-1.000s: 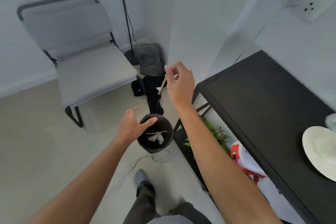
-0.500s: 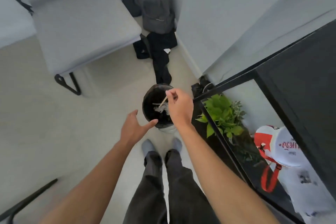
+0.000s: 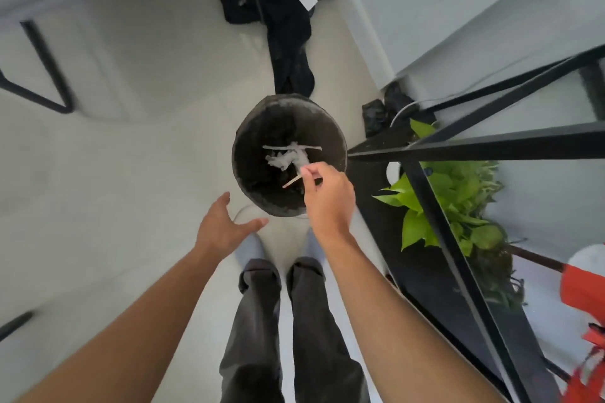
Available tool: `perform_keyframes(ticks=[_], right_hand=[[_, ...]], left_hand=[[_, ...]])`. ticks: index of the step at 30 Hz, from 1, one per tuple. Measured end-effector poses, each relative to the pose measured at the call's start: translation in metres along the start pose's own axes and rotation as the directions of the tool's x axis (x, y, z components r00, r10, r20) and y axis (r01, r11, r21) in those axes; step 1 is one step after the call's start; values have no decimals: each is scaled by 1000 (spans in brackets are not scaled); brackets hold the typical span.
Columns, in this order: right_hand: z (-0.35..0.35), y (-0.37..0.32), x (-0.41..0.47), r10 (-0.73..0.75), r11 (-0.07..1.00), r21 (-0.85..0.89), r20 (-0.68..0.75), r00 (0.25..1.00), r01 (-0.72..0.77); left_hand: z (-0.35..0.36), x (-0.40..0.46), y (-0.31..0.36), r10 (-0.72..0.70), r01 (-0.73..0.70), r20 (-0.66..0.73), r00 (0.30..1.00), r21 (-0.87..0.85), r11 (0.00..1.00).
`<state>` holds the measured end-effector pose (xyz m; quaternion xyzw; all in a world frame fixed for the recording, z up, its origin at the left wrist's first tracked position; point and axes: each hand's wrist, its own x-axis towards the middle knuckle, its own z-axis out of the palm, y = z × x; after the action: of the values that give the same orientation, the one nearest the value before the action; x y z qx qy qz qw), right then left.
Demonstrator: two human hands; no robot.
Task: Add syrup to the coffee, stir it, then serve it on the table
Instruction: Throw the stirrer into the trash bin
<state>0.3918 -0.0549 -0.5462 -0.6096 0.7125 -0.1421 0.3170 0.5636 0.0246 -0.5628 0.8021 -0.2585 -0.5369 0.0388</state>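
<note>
My right hand (image 3: pixel 329 198) pinches a thin wooden stir stick (image 3: pixel 292 181) between thumb and fingertips, fingers curled. The stick angles down to the left, and its free end hangs over the open mouth of a round black bin (image 3: pixel 248 154) on the floor. Inside the bin lie crumpled white paper (image 3: pixel 288 159) and another thin stick (image 3: pixel 291 148), lying across. My left hand (image 3: pixel 226 227) hovers open just below the bin's near rim, fingers spread and relaxed, holding nothing. My two trouser legs (image 3: pixel 288 321) stand directly under the hands, feet just short of the bin. To the right, the black frame of the table (image 3: pixel 491 144) crosses the view, with a green leafy plant (image 3: pixel 455 203) on the shelf beneath it. Dark clothing (image 3: pixel 288 23) lies on the floor beyond the bin. The coffee and the syrup are not in view.
</note>
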Motion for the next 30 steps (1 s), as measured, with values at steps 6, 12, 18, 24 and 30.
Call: perform_keyframes(ticks=[6,12,18,24,30], right_hand=[[52,57,4,-74,987,-138,35,997,78],[85,88,-7,-124,971,-188,141,982,149],[101,98,-18,-87,969,-208,229,969,136],[106,94,-17,-28,974,-203,340,940,103],[106,89,-17,-23,970,-214,403,915,119]], left_hand=[[35,68,-14,-90,98,42,995,-254,962],[60,111,-17,-131,91,-87,987,-365,926],[57,135,-18,-236,159,-185,954,-359,920],[48,139,-18,-278,205,-139,950,-395,896],[45,134,-12,-332,258,-109,937,-425,868]])
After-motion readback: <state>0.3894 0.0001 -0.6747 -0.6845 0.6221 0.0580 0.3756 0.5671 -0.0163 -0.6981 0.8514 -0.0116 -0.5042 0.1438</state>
